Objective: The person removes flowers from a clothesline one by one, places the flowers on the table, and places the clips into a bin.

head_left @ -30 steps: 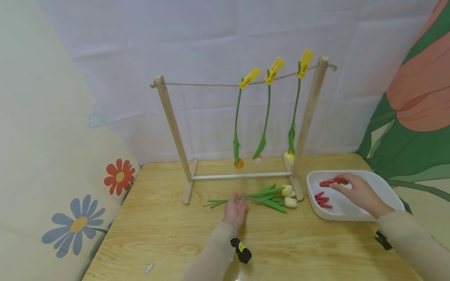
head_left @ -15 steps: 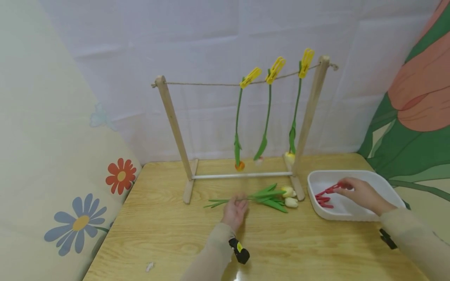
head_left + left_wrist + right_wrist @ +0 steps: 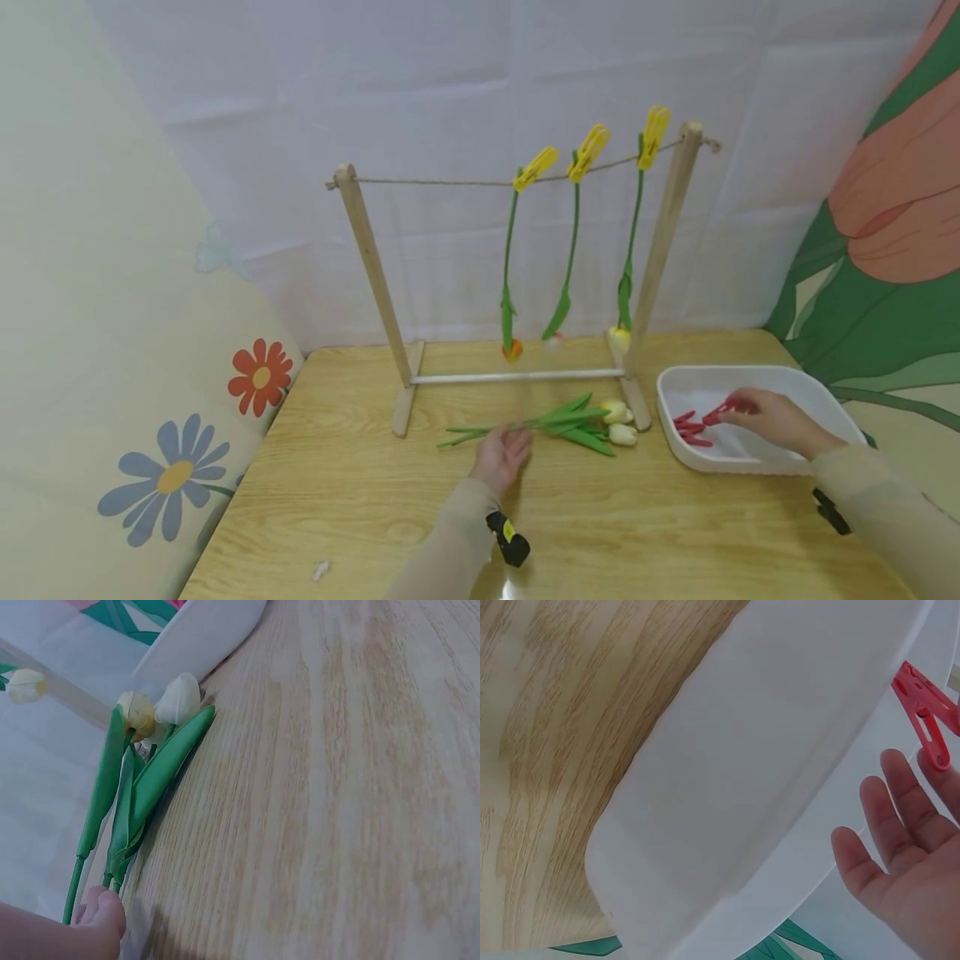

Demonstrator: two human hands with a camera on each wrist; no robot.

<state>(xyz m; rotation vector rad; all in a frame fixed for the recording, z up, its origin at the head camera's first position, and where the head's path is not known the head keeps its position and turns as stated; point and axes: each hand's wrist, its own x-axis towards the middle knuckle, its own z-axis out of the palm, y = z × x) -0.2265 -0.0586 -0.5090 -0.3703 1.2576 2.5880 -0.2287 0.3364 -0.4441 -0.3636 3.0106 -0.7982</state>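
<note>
Tulips [image 3: 577, 423] with green leaves and pale blossoms lie on the table, their stems pointing left. My left hand [image 3: 502, 457] holds the stems at the table, its fingers partly curled; in the left wrist view the fingertips [image 3: 111, 907] meet the stems below the leaves, and part of the grip is hidden. My right hand [image 3: 772, 421] is over the white tray [image 3: 810, 387], pinching a red clothespin [image 3: 717, 412]. The right wrist view shows this clothespin [image 3: 926, 709] by the index finger, the other fingers loosely bent. More red clothespins [image 3: 688, 429] lie inside the tray's left end.
A wooden rack [image 3: 367, 258] stands behind the tulips, with a cord [image 3: 427, 181] strung between its posts. Three yellow clothespins [image 3: 589, 153] hold three upside-down tulips [image 3: 507, 275] on the cord's right half. A small white scrap [image 3: 320, 570] lies at the table's front left.
My right hand has lowered a red clothespin toward the others in the tray and now holds one slightly to their right. The left hand has stayed nearly still at the tulip stems.
</note>
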